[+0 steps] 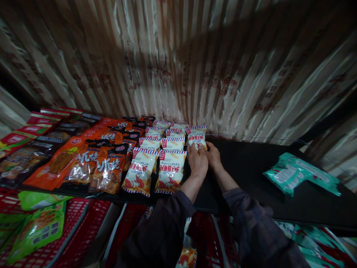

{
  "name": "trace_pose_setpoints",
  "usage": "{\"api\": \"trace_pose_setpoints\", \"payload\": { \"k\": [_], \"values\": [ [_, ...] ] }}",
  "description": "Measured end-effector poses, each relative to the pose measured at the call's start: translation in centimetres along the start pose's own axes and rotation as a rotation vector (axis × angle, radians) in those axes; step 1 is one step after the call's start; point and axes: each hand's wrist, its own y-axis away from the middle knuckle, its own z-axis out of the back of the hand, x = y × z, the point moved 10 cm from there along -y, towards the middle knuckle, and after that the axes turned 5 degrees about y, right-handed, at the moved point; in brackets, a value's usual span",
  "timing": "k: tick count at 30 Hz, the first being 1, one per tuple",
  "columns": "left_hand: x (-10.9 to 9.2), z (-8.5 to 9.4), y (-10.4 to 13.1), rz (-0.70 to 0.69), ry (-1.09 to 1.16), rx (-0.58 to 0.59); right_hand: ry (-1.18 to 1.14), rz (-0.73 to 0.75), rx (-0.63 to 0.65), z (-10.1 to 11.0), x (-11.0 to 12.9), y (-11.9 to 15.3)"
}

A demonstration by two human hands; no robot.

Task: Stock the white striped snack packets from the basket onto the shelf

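A white snack bag with a striped top edge stands at the back of the black shelf. My left hand grips its lower front, fingers bent over it. Against its lower right side is my right hand, its fingers curled round the edge. More bags of the same kind stand in two columns to the left; the front ones are a white bag and another white bag. They lean back slightly, one row behind another.
Orange and black snack packs fill the shelf's left part, beside red packs. Teal packs lie at the right. Red baskets with green bags are below the front edge. A pleated curtain hangs behind.
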Motion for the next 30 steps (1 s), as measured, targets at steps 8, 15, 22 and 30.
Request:
{"api": "trace_pose_setpoints", "payload": {
  "k": [8,15,22,30],
  "values": [
    [0.4,0.2,0.0,0.018,-0.034,-0.002,0.133,0.0,0.003,0.1,-0.5,0.2],
    [0.4,0.3,0.1,0.02,-0.065,-0.007,0.087,-0.012,-0.047,1.0,-0.9,-0.7],
    [0.3,-0.1,0.0,0.011,-0.042,0.051,-0.068,-0.055,-0.017,-0.1,-1.3,-2.8],
    [0.4,-0.1,-0.1,0.02,-0.038,0.063,-0.133,-0.127,0.026,-1.5,-1.4,-4.3]
  ]
}}
